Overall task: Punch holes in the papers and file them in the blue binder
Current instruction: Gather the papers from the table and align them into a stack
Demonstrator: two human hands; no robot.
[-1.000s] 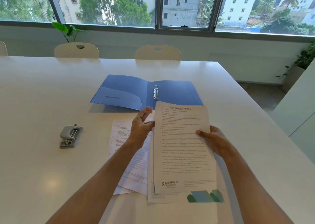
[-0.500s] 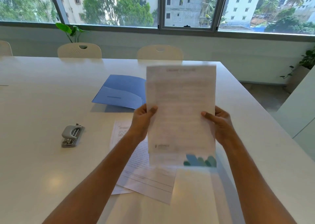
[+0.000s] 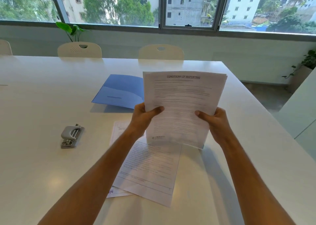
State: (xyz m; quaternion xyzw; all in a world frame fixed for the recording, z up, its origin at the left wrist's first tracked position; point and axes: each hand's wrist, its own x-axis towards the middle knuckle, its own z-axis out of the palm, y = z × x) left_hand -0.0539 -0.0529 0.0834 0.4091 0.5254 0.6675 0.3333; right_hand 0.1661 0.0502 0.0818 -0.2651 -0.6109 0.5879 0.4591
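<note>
Both hands hold a stack [image 3: 183,105] of printed sheets upright, its bottom edge down at the tabletop [image 3: 34,165] towards the right edge. The left hand [image 3: 142,120] grips the stack's left edge, thumb across the front and fingers behind. The right hand [image 3: 214,122] grips the right edge the same way. The top sheet is headed "CONDITIONS OF REPORTING"; several sheet edges fan out at the upper right corner.

Loose papers [image 3: 150,170] lie flat on the tabletop under the forearms, overlapping at slight angles, near the front edge. The binder [image 3: 119,91] lies open beyond them towards the far edge, its right half hidden behind the stack. The punch [image 3: 71,135] sits well to the left of the papers, touching nothing.

Two chairs [image 3: 79,50] stand at the far edge, with a plant [image 3: 71,30] behind them under the window [image 3: 188,5].
</note>
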